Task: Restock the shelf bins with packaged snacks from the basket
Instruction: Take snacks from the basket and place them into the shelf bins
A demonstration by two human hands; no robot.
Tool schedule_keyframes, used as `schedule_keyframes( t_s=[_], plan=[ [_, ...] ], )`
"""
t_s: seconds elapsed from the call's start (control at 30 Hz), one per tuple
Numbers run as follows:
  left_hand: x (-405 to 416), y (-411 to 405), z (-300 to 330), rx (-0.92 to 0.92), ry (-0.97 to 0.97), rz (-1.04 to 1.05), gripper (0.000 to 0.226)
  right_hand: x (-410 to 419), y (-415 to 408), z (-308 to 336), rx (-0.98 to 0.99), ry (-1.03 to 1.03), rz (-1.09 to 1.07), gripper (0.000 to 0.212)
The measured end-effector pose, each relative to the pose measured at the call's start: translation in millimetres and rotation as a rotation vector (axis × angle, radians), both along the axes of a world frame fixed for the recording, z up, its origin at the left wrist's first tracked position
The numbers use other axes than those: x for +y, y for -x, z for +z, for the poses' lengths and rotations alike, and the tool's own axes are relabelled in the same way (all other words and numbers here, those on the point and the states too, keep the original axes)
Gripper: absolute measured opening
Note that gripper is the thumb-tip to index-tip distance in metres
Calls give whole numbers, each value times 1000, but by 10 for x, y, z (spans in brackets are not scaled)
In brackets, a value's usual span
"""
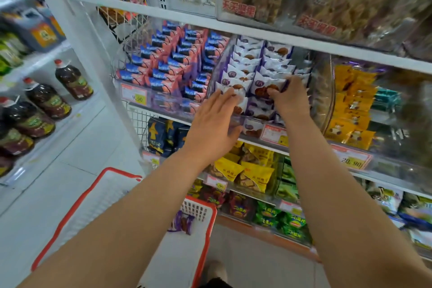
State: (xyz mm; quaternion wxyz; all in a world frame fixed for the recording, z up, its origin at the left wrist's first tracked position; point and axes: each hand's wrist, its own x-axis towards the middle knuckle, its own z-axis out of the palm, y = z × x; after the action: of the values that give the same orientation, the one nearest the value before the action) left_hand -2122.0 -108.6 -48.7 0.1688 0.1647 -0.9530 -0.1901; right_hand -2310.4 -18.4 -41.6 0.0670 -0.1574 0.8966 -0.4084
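Observation:
A clear plastic shelf bin (326, 91) holds rows of white and purple snack packs (245, 63) printed with brown pastries. My left hand (215, 119) reaches over the bin's front edge with straight fingers touching the front pack of the left row. My right hand (291, 98) is inside the bin, its fingers curled round the front packs of the right row. Below, a white basket with a red rim (205, 236) stands on the floor, with two purple packs (183, 222) showing in it between my forearms.
Left of the bin, a wire bin holds blue and pink packs (168, 63). Yellow packs (353, 105) fill the bin on the right. Lower shelves carry yellow, green and dark blue bags. Oil bottles (46, 100) stand on the shelving at far left. A shelf board runs just above the bin.

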Motion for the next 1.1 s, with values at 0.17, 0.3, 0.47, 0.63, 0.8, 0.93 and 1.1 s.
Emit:
schedule_keyframes(
  t_s=[0.17, 0.3, 0.47, 0.63, 0.8, 0.93, 1.1],
  plan=[
    [23, 37, 2, -15, 49, -1, 65, 4, 15, -11, 4, -76, -38, 46],
    [24, 54, -15, -36, 38, 0, 66, 19, 8, -2, 50, -92, -59, 35],
    [35, 57, -40, -41, 0, -29, 67, 45, -16, 20, 21, -140, -32, 33],
    [65, 37, -4, -39, -2, -28, 67, 73, -81, 74, -5, -80, -45, 47],
    [86, 14, 53, -33, -13, -19, 66, 136, -92, 75, -21, -32, -53, 56],
    [114, 8, 77, -16, 4, -21, 65, 211, -166, 94, 52, 2, -42, 64],
    [104, -111, 10, 166, -33, -21, 51, 361, -772, 87, 233, 272, 107, 40]
  ],
)
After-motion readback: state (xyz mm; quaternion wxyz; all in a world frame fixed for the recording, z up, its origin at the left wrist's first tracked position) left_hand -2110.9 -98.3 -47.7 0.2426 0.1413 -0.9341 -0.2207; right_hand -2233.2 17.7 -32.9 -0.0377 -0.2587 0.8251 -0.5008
